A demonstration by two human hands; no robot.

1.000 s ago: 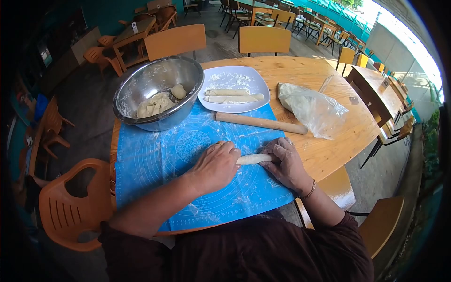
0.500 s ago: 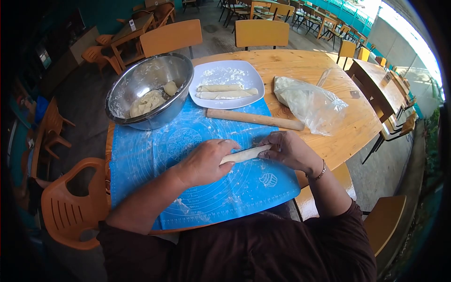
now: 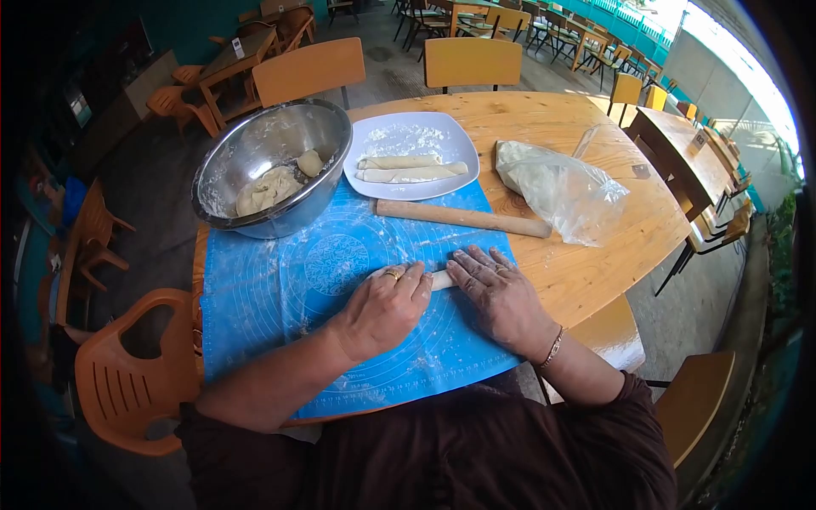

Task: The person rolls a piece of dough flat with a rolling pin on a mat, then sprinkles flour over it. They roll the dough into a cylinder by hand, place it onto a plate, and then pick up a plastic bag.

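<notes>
Between my two hands a short stretch of pale dough roll (image 3: 442, 280) shows on the blue baking mat (image 3: 280, 340); its ends are covered. My left hand (image 3: 384, 308) is curled over the left end, fingers bent and held together. Across the right end lies my right hand (image 3: 500, 297), its fingers stretched out flat and pointing away from me. Just beyond the hands rests a wooden rolling pin (image 3: 463, 218). Two more dough rolls (image 3: 412, 172) lie on a white, flour-dusted plate (image 3: 365, 136) behind it.
A steel bowl (image 3: 285, 223) with lumps of dough (image 3: 268, 190) stands at the back left. On the right of the wooden table (image 3: 620, 255) sits a clear plastic bag (image 3: 561, 187) with pale contents. Chairs surround the table, including an orange one (image 3: 136, 374) at left.
My right hand has gone from pinching the roll's right end to lying flat over it. My left hand has turned over the left end, so less dough shows.
</notes>
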